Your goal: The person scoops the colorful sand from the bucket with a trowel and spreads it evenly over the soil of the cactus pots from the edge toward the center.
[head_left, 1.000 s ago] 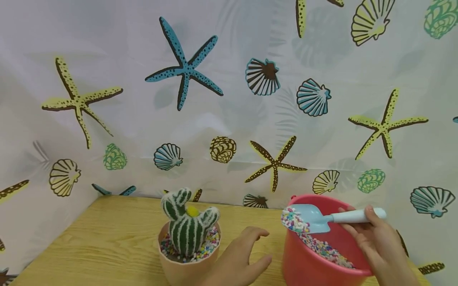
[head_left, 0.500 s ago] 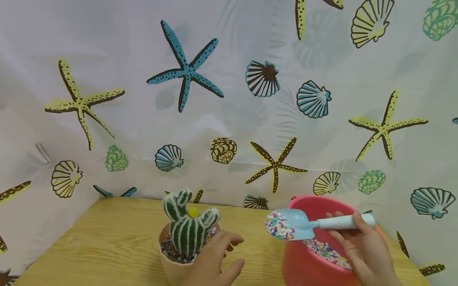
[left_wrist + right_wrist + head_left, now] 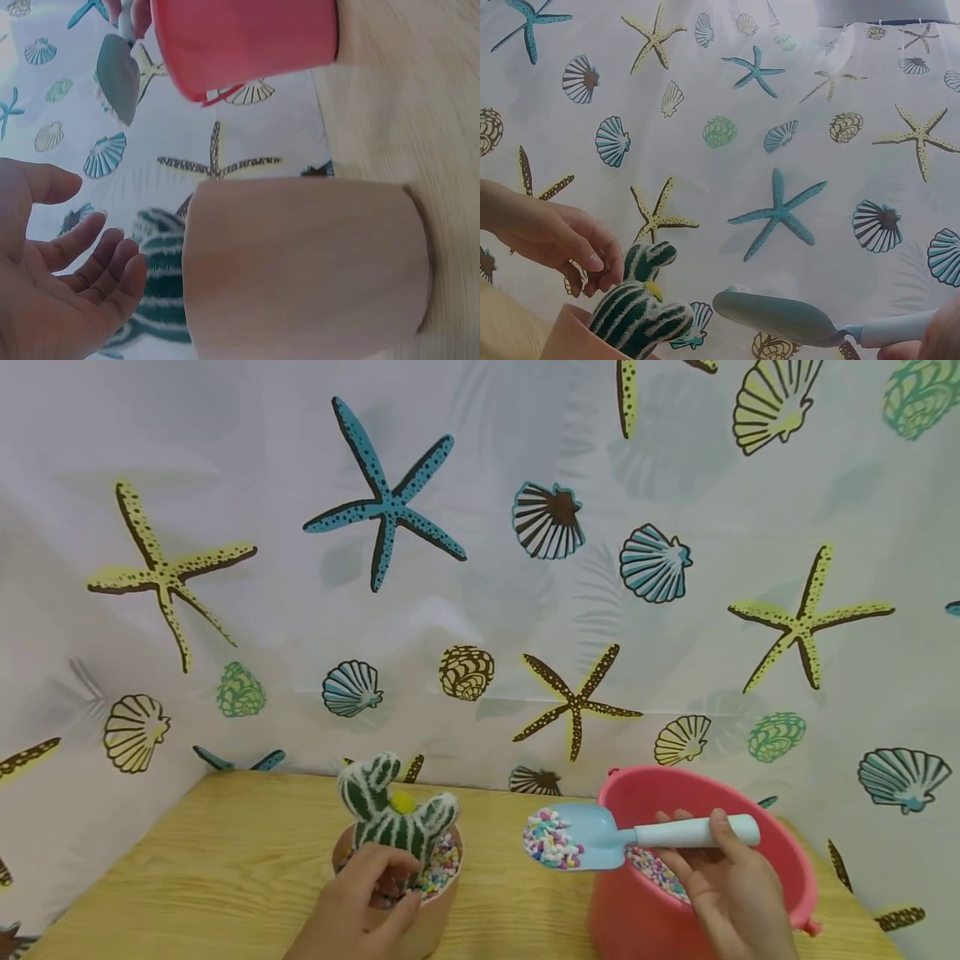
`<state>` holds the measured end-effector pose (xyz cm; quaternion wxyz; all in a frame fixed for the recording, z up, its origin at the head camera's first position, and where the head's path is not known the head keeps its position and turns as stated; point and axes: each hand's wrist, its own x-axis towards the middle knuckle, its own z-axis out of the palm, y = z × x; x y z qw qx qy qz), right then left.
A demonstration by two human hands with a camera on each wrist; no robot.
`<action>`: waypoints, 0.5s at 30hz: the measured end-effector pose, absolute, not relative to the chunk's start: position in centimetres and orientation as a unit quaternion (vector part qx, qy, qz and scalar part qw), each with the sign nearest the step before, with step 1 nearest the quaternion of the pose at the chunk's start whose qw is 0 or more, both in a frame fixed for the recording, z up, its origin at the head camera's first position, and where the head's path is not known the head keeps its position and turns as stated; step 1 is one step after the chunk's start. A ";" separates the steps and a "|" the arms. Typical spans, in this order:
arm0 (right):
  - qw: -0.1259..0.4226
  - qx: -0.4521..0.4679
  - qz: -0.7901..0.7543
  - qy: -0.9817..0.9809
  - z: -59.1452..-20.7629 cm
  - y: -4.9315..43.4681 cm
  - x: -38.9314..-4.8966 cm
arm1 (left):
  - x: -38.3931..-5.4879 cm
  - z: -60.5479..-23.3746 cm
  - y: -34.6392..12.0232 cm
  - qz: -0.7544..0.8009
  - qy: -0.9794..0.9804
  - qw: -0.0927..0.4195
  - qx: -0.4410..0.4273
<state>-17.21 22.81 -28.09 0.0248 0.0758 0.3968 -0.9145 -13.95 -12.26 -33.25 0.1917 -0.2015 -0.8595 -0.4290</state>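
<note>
My right hand (image 3: 738, 893) grips the white handle of a light blue hand trowel (image 3: 604, 835). Small coloured pebbles (image 3: 551, 841) lie in its scoop, which hangs just left of the bucket's rim. Beneath that hand stands a pink bucket (image 3: 633, 918), with more pebbles inside. My left hand (image 3: 363, 893) hovers at the near side of a peach pot (image 3: 438, 914), its fingers loosely bent around nothing; the left wrist view shows the palm (image 3: 45, 285) apart from the pot. A knitted green-and-white cactus (image 3: 401, 832) with a yellow flower stands in the pot among coloured pebbles, partly hidden by my fingers.
Pot and bucket stand on a light wooden table (image 3: 202, 868), with a stretch of tabletop between them. A white curtain (image 3: 480, 585) printed with starfish and shells hangs close behind the table and along its left side.
The loaded trowel has moved left in my right hand, from over the bucket to beyond its left rim. My left hand has gone left, from beside the pot to in front of the cactus.
</note>
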 end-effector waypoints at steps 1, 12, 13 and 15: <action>0.024 0.069 -0.913 0.400 -28.1 22.6 -17.1 | -13.9 -33.2 -12.6 -0.430 -0.861 0.193 -0.189; -0.005 0.045 -0.901 0.432 -28.4 18.6 -16.7 | -14.3 -32.3 -15.5 -0.418 -0.902 0.107 0.021; -0.010 0.045 -0.899 0.436 -28.5 18.2 -16.6 | -14.4 -32.2 -15.7 -0.418 -0.903 0.097 0.034; -0.014 0.040 -0.893 0.447 -28.7 17.5 -16.5 | -14.7 -32.1 -16.2 -0.423 -0.901 0.082 0.051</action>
